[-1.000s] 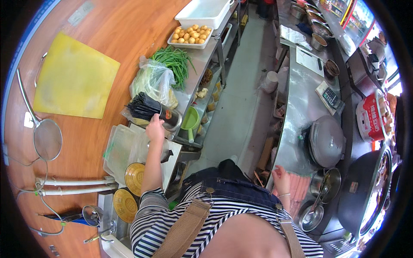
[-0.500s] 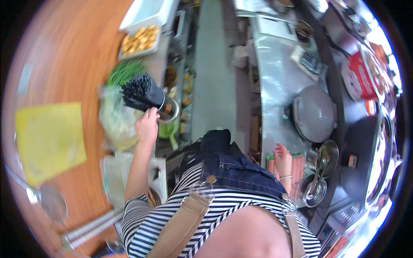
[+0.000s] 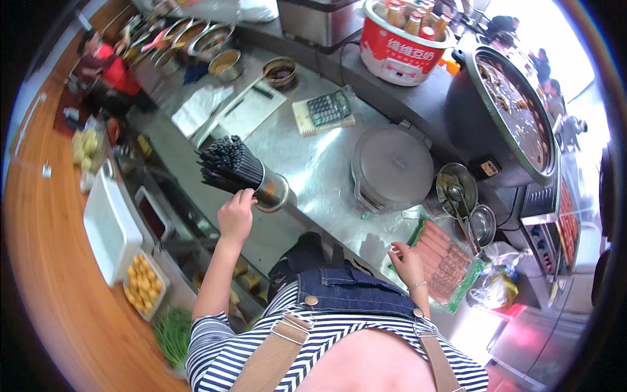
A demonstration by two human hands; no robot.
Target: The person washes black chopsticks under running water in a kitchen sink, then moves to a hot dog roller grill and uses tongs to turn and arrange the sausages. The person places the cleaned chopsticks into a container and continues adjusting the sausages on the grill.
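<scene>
My left hand (image 3: 236, 219) grips a metal canister (image 3: 271, 189) packed with black chopsticks (image 3: 230, 163), tilted so that their tips point away to the upper left. The canister is in the air over the near edge of the steel counter (image 3: 313, 176). On the right, my right hand (image 3: 407, 264) holds nothing; its fingers are loosely bent and apart. It hovers by the left edge of a green-edged clear pack of sausages (image 3: 444, 261). Whether it touches the pack I cannot tell.
A round grey lidded appliance (image 3: 395, 166), a calculator (image 3: 328, 108) and a white cutting board (image 3: 251, 111) stand on the counter. Behind are a red-and-white bucket of bottles (image 3: 398, 55) and a large dark pot (image 3: 477, 124). To the left runs a wooden counter (image 3: 59, 242).
My body has turned right, from the wooden counter toward the steel one. The canister, still in my left hand, has come over with me. My right hand stays beside the sausages.
</scene>
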